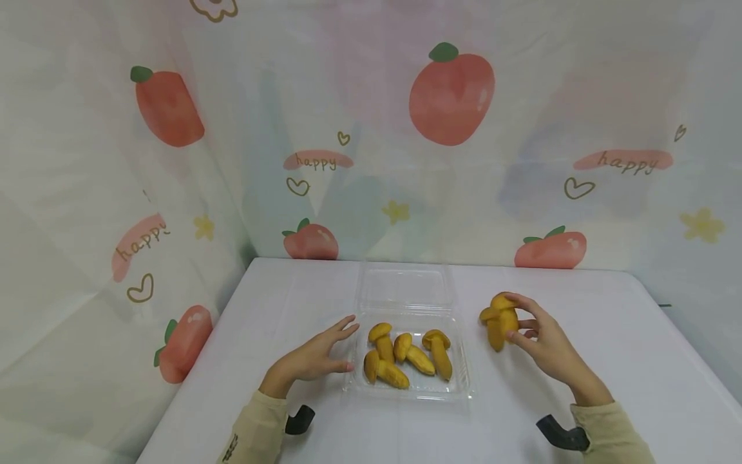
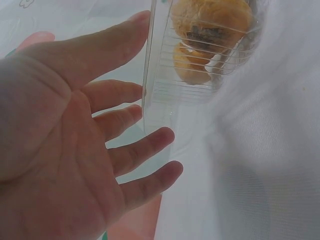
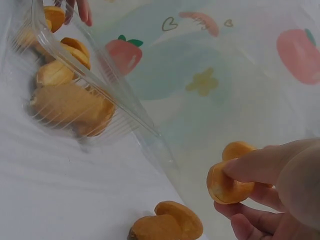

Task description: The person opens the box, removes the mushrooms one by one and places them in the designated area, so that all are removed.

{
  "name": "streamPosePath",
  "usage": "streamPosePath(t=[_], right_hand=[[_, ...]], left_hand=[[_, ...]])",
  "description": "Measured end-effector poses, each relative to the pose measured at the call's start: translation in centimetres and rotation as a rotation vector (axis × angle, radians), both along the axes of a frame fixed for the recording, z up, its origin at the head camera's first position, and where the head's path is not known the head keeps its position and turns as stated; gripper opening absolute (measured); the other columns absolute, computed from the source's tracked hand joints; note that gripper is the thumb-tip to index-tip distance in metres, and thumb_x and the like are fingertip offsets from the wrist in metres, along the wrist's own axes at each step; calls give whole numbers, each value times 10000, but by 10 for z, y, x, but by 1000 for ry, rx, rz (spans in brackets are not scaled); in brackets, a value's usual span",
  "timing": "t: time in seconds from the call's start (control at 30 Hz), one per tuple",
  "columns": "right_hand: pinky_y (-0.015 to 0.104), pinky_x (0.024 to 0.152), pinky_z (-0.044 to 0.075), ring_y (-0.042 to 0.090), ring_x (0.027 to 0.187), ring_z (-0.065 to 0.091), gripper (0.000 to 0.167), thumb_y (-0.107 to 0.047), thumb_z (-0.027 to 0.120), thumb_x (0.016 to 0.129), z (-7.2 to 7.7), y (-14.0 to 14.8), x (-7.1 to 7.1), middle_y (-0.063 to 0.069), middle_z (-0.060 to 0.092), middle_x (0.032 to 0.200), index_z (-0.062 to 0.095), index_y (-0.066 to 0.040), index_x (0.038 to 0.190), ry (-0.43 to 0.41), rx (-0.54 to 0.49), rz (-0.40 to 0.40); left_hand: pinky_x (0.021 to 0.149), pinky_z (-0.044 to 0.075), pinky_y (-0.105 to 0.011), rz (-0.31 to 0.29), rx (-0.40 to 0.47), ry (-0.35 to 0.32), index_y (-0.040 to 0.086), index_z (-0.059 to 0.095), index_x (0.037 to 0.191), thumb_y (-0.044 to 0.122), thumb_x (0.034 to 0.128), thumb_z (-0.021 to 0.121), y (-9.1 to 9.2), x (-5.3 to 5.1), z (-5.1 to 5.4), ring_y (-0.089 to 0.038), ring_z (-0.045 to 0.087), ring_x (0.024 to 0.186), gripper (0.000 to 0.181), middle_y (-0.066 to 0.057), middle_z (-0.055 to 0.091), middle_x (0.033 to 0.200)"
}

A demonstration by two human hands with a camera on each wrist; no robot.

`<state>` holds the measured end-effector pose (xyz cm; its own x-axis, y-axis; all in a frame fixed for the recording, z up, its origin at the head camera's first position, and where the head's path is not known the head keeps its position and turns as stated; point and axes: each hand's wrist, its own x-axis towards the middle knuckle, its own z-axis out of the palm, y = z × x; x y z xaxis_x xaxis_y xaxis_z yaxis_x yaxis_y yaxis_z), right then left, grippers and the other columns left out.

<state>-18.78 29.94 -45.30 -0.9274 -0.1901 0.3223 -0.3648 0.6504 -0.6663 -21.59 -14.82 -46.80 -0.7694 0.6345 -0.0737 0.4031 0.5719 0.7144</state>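
A clear plastic clamshell box (image 1: 406, 394) with its lid raised holds several yellow-brown mushrooms (image 1: 414, 354). My left hand (image 1: 315, 354) is at the box's left side, fingers spread and fairly straight; in the left wrist view the thumb and some fingertips meet or nearly meet the box's rim (image 2: 151, 65). To the right of the box, my right hand (image 1: 547, 345) pinches one mushroom (image 3: 230, 180) between thumb and fingers. Another mushroom (image 3: 165, 225) lies on the table just left of that hand, partly overlapping the pinched one in the head view.
The transparent lid (image 1: 406, 288) lies back behind the box. A white cloth (image 1: 614, 322) covers the table. Printed sheets with fruit and hearts (image 1: 371, 96) hang along the back and left sides. A dark strap piece (image 1: 562, 433) juts out at each wrist.
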Motion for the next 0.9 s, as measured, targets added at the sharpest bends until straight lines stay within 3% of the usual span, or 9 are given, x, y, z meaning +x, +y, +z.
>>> streamPosePath(t=[0.07,0.23,0.33,0.57,0.77,0.9], right_hand=[[129,744,517,337,965,670,702,-25,732,906,-3,3,-1,302,472,1416,384,-34,1516,-12,-1,-9],[140,734,530,40,911,643,705,-10,734,898,-8,12,-5,313,481,1386,381,-20,1508,-22,2,-41],[136,729,528,-30,891,612,708,9,736,890,-11,16,-6,321,489,1372,382,-10,1503,-31,3,-54],[129,697,533,95,868,662,715,41,735,877,-18,24,-11,355,492,1346,377,18,1496,-43,-18,-63],[107,699,513,350,931,678,714,0,720,908,-25,31,-13,365,468,1355,340,25,1512,-107,-10,-107],[112,698,509,409,951,671,703,-25,710,925,-29,35,-13,379,457,1346,330,40,1513,-143,-12,-121]], left_hand=[[1210,242,-638,1,-2,0,2,312,1572,197,938,728,0,1,0,-411,205,1555,783,-176,159,1699],[1215,243,-630,1,-9,5,15,314,1575,199,939,728,-1,1,-1,-409,202,1557,781,-172,159,1701],[1218,242,-626,0,-13,5,18,311,1577,195,940,726,-2,1,-2,-406,197,1559,781,-167,155,1703],[1217,242,-633,3,-3,-9,14,307,1578,193,938,729,-1,-3,-1,-399,194,1562,787,-156,152,1705],[1215,239,-641,8,4,-19,18,307,1579,192,936,732,-1,-4,-3,-399,189,1563,790,-150,149,1707],[1218,233,-644,15,9,-29,30,308,1582,194,937,731,0,-2,-4,-396,185,1565,789,-144,149,1708]])
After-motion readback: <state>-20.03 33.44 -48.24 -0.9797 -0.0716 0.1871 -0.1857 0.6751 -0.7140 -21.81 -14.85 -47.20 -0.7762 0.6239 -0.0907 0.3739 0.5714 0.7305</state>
